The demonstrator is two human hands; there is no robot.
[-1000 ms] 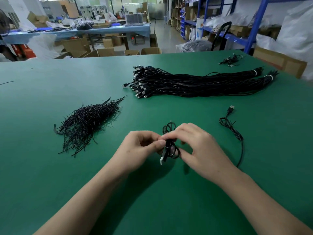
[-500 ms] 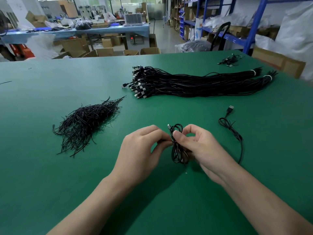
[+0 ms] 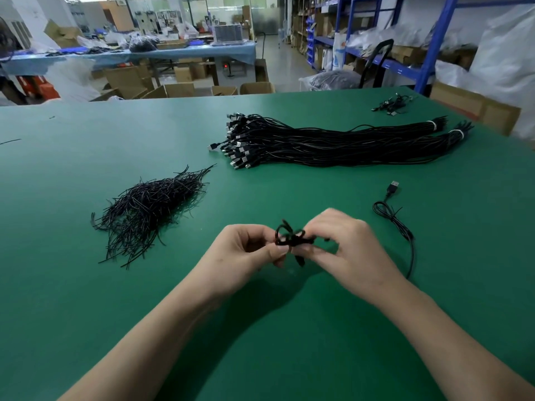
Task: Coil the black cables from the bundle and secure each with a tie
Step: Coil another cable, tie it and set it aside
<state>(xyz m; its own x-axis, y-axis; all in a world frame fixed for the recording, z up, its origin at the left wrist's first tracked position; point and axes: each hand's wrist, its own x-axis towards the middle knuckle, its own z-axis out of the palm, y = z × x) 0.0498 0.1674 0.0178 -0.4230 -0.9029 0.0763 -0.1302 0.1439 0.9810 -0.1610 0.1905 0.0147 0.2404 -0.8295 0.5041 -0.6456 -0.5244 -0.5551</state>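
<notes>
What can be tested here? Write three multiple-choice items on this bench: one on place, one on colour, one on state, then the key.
1. Where does the pile of black twist ties lie, relative to the left hand and the right hand?
A. Left of both.
B. Right of both.
C. Between them.

2. What colour is the table?
A. Red.
B. White.
C. Green.

3. In what state is the coiled cable?
A. Lying untouched.
B. Pinched by both hands.
C. Hanging off the table's edge.

Key: 1 A, the pile sits beyond and left of the left hand; 2 C, the whole top is green; 3 B, fingers of each hand grip the coil.
</notes>
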